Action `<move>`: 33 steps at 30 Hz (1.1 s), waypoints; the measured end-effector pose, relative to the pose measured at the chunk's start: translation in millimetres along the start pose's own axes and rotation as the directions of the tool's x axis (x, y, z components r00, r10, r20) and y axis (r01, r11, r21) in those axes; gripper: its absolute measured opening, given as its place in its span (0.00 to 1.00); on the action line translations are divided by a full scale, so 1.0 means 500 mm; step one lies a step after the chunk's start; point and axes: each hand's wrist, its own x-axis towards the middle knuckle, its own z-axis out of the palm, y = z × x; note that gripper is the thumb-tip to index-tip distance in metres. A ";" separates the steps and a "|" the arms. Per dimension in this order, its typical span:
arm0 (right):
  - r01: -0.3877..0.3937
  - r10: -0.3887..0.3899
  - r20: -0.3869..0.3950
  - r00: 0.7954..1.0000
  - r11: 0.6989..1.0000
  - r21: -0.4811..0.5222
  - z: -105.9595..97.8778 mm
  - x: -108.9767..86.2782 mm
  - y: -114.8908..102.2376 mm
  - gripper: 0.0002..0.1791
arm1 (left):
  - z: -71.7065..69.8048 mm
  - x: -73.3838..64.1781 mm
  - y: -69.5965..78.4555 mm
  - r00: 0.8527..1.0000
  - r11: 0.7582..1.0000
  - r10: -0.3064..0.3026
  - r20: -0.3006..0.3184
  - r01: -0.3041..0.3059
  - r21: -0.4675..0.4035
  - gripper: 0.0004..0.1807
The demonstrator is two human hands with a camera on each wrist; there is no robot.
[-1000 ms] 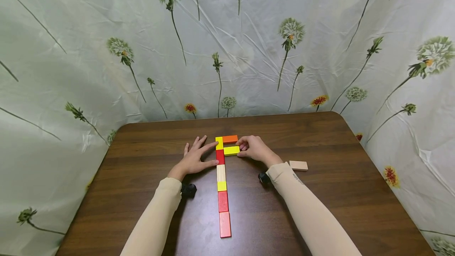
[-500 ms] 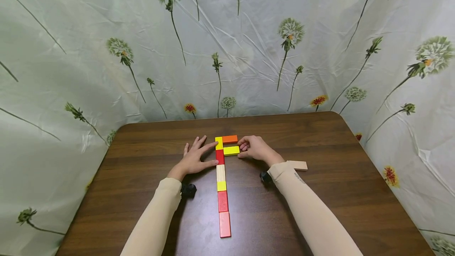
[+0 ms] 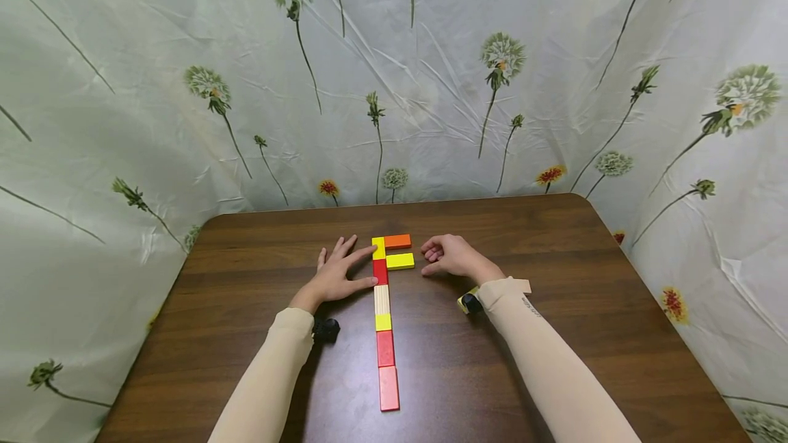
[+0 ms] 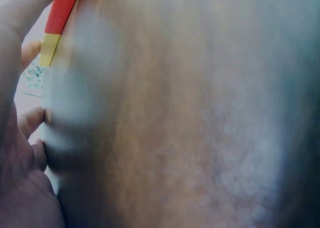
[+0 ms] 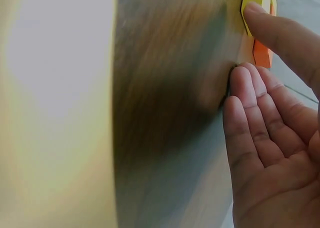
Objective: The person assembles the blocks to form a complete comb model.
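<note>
In the head view, a column of blocks runs down the table's middle, forming an F with two side blocks. My left hand (image 3: 335, 275) has its fingers spread, the index fingertip at the top yellow block (image 3: 379, 251) and the thumb at the red block (image 3: 381, 272). An orange block (image 3: 397, 241) and a yellow block (image 3: 400, 262) stick out rightward from the column. Just right of them is my right hand (image 3: 455, 258), fingers loosely bent and holding nothing. The right wrist view shows its bare palm, with the yellow block (image 5: 254, 8) and orange block (image 5: 262, 54) beyond.
Lower in the column lie a ridged pale wood block (image 3: 382, 299), a small yellow block (image 3: 383, 322), a red block (image 3: 385, 348) and a light red block (image 3: 389, 388). Another yellow block (image 3: 463, 302) and a plain wood block (image 3: 524, 286) show partly behind the right wrist.
My right hand has drawn back to the right from the yellow side block, uncovering another yellow block by its wrist. My left hand and the column have stayed still.
</note>
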 end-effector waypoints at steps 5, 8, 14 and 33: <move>0.000 0.000 0.020 1.000 1.000 -0.001 -0.015 -0.014 0.009 0.27 | 0.000 0.000 0.000 1.000 1.000 -0.004 0.009 0.004 0.002 0.43; 0.012 -0.012 0.025 1.000 1.000 -0.012 -0.023 -0.022 0.016 0.27 | 0.000 0.000 0.001 1.000 1.000 -0.001 0.002 0.001 -0.002 0.43; 0.014 -0.014 0.045 0.999 1.000 -0.012 -0.037 -0.038 0.030 0.27 | 0.000 0.001 -0.001 1.000 1.000 0.002 0.007 -0.002 0.005 0.43; 0.030 -0.028 0.099 0.995 1.000 -0.011 -0.092 -0.099 0.084 0.31 | 0.005 0.002 0.000 1.000 1.000 0.006 -0.013 -0.006 -0.014 0.45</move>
